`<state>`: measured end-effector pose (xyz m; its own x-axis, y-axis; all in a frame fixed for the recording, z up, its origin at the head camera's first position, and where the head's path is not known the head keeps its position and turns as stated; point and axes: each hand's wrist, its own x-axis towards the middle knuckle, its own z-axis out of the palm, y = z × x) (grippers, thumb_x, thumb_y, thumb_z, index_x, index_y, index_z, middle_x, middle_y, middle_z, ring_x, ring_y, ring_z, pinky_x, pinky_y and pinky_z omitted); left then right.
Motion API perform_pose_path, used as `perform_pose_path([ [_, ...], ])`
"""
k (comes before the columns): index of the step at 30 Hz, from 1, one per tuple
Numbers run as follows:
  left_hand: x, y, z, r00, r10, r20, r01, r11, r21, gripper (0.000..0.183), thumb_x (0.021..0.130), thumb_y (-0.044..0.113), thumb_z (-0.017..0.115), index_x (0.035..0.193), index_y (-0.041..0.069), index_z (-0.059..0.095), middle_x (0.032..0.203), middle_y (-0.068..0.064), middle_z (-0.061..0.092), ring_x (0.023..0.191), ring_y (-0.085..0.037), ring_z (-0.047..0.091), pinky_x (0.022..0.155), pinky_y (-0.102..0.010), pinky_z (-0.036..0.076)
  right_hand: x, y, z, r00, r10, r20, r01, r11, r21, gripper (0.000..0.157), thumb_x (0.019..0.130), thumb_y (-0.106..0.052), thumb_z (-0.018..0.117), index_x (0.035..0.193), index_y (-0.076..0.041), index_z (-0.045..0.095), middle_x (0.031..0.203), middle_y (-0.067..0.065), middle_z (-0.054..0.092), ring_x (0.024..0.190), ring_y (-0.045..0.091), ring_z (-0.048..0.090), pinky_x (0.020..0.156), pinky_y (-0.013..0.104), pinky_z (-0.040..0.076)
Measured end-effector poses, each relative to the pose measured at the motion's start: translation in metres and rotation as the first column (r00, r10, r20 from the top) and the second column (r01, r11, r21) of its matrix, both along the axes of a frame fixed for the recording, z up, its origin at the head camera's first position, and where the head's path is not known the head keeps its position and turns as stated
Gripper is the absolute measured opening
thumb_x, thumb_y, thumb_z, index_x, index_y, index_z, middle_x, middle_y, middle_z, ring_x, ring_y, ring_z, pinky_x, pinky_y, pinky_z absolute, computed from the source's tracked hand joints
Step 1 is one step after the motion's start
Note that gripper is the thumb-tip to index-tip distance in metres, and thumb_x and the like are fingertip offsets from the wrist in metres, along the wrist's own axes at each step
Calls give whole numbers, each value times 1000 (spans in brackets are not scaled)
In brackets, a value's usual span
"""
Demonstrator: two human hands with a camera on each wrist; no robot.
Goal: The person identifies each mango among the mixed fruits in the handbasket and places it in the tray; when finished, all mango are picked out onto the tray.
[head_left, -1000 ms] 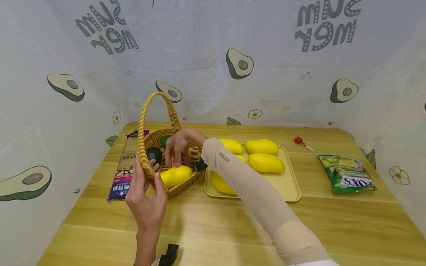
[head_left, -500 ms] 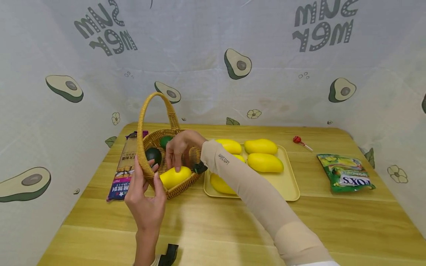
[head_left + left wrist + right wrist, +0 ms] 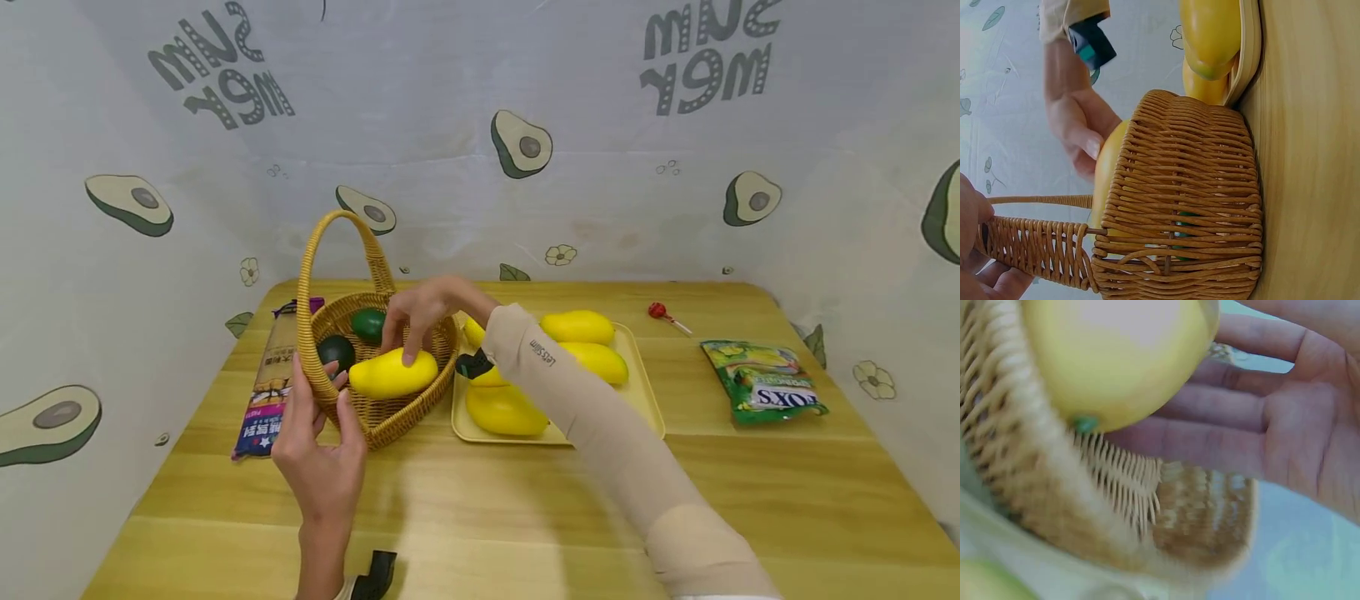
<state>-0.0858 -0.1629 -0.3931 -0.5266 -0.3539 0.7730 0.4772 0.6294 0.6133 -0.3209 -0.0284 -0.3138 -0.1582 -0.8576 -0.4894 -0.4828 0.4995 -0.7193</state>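
A yellow mango [image 3: 393, 374] lies across the mouth of the wicker basket [image 3: 408, 417], raised to about its rim. My right hand [image 3: 422, 315] reaches over from the right and holds the mango, thumb on the near side and fingers behind. In the right wrist view the mango [image 3: 1119, 362] sits against the fingers, its green stem tip beside the rim. My left hand [image 3: 322, 467] grips the lower part of the basket's arched handle [image 3: 306, 292]; the left wrist view shows its fingers round the handle. Two dark green, avocado-like fruits [image 3: 337, 354] rest inside the basket.
Right of the basket, a pale yellow tray [image 3: 641, 400] carries several mangoes [image 3: 506, 411], partly hidden by the right forearm. A pasta bag [image 3: 262, 400] lies left of the basket. A red lollipop [image 3: 657, 310] and a green candy bag [image 3: 761, 381] lie on the right.
My right hand has lifted the mango from low in the basket to about rim height. The left hand keeps its hold on the handle. The head view has shifted slightly.
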Motion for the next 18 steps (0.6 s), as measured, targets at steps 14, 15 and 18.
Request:
perform_pose_path([
  [14,0,0,0,999,-5,-39,6,1000,16,74,89,-21,72,157,-2,53,126,-26,74,113,-1,73,94,-13,57,24,76,8,986,-158,-50,128,915,-382,49,100,-10,77,146,2,64,136,11,72,121,23,69,111,35,55],
  [15,0,0,-1,999,-5,-41,5,1000,17,74,89,-22,72,157,-2,53,126,-26,74,113,-1,73,94,-13,57,27,80,9,984,-170,-58,133,907,-400,48,100,-10,77,145,2,64,135,10,72,120,23,69,111,36,56],
  [18,1,2,-2,999,-11,-42,11,1000,19,73,89,-22,71,157,-3,52,126,-27,74,113,0,73,94,-12,56,36,95,11,976,-206,-78,150,880,-451,48,99,-9,78,144,2,65,137,12,70,119,25,66,111,37,56],
])
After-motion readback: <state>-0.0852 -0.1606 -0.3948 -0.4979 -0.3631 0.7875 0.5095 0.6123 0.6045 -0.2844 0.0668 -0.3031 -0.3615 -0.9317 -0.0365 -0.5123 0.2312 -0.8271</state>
